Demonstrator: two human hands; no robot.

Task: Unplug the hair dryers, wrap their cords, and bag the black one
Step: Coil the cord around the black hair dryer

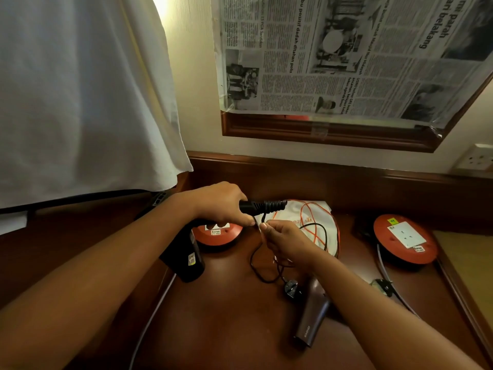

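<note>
"5 METERS" is printed on the left reel [217,233]; "belakang" can be read on the newspaper [346,49]. The black dryer [184,260] is gripped by the left hand [221,204] at its handle, above the table [226,316]. Its cord [254,265] is pinched by the right hand [282,236]. The plug [292,288] lies beside the brown dryer [312,324].
</note>
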